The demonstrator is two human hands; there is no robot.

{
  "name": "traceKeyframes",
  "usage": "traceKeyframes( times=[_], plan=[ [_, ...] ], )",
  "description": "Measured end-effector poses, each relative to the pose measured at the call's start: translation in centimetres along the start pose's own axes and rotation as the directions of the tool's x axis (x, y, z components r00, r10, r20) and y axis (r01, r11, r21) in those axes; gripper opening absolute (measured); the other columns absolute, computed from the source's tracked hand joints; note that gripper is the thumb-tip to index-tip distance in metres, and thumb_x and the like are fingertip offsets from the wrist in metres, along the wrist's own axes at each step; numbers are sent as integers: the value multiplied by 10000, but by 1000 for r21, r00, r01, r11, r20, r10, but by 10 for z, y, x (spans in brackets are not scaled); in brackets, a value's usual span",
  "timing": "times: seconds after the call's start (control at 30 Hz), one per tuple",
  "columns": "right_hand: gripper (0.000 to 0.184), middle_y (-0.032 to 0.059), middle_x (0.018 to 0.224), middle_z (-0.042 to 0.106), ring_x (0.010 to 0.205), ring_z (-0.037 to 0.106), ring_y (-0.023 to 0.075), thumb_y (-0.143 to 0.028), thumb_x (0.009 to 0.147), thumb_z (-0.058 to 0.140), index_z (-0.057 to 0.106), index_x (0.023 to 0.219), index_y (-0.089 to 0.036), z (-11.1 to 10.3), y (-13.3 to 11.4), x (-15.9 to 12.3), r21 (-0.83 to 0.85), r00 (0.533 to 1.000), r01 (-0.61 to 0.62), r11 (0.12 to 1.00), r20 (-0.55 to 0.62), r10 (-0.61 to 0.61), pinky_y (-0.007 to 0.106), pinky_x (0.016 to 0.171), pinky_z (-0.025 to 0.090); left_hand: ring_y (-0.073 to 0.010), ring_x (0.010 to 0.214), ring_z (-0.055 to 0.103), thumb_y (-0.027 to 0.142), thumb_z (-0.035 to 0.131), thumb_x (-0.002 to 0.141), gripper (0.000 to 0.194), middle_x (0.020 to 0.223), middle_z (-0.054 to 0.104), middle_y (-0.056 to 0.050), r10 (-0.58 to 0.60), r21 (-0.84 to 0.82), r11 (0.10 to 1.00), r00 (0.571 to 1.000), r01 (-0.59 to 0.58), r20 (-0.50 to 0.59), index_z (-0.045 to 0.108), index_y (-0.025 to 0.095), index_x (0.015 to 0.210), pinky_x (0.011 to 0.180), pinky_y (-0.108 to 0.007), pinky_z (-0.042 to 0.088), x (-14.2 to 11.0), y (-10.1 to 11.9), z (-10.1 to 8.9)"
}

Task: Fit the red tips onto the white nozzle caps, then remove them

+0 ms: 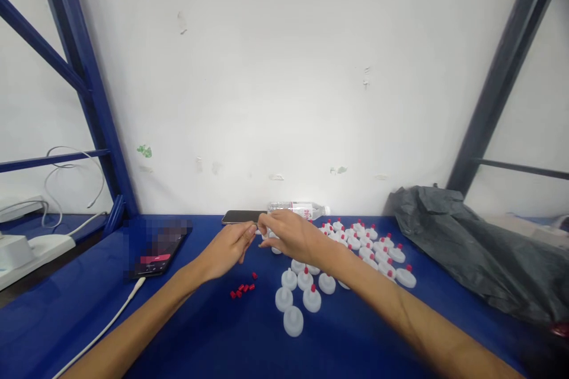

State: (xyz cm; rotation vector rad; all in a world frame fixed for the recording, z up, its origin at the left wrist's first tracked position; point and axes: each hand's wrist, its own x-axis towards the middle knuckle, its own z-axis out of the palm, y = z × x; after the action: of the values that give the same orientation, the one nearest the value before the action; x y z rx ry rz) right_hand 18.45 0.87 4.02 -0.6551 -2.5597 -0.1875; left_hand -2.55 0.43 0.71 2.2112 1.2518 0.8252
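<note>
My left hand (229, 247) is closed in a pinch, its fingertips meeting those of my right hand (291, 235) above the blue table (200, 331). The fingers of my right hand are curled, with a little white showing between them; what either hand holds is hidden. Below and left lie several small red caps (246, 288). Under my right hand and forearm stand several round white nozzle lids (293, 321), some bare and some with a red tip. A larger group of red-tipped white lids (405, 276) spreads to the right, partly covered by my right arm.
A clear plastic bottle (317, 211) lies along the wall beside a dark phone (242, 217). At left, another phone (164, 251) is plugged into a white cable (104, 331). A dark grey plastic bag (457, 249) covers the right side, and blue metal posts (95, 100) frame the table.
</note>
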Motion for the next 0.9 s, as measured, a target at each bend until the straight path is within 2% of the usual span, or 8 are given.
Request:
traceKeyframes(
  times=[0.1,0.23,0.37,0.5,0.6,0.73,0.9],
  plan=[
    [222,57,890,665,918,585,215,-368,909,647,566,1004,-184,-4,9,-1,-159,995,-79,984,53,89,344,880,384,-211,675,543,502,411,929,355,667,577,2,6,202,979,998,7,-63,543,231,742,656,-313,348,-1,-5,-6],
    [189,83,871,701,952,608,243,-338,949,571,654,928,-169,2,23,-6,-240,965,-184,953,141,221,378,899,385,-220,669,532,439,486,891,230,695,612,-5,-17,349,936,998,39,-67,569,244,802,636,-312,286,-3,-13,-10],
    [194,115,904,722,981,621,284,-326,915,615,706,963,-161,16,29,-11,-247,955,-180,952,189,230,395,884,393,-233,710,563,414,480,894,193,743,651,-15,-35,407,912,999,49,-40,584,256,852,650,-311,293,-3,-14,-8],
    [141,83,854,731,954,632,252,-268,917,607,723,919,-189,19,28,-12,-224,949,-151,963,239,204,367,881,383,-228,679,545,421,486,885,194,702,618,-6,-60,410,910,998,69,-34,580,252,910,622,-305,297,-4,-2,-11],
    [136,72,852,736,923,639,229,-274,911,618,727,899,-193,17,26,-11,-213,947,-141,967,256,194,354,887,375,-199,658,537,419,502,877,221,688,609,5,-75,354,934,995,46,70,617,238,826,599,-282,330,-6,9,-16],
    [274,80,841,744,926,646,250,-444,880,654,740,917,-186,19,26,-12,-216,937,-142,966,286,202,378,923,362,-158,635,546,383,598,814,188,705,638,20,-93,243,970,957,24,276,709,232,831,565,-234,386,-8,16,-16],
    [369,69,796,746,878,665,254,-541,833,674,744,892,-183,26,30,-16,-219,917,-138,966,340,208,369,899,380,-138,619,543,344,650,777,192,677,646,18,-102,187,982,921,32,377,748,209,873,545,-212,388,-8,11,-8]
  ],
)
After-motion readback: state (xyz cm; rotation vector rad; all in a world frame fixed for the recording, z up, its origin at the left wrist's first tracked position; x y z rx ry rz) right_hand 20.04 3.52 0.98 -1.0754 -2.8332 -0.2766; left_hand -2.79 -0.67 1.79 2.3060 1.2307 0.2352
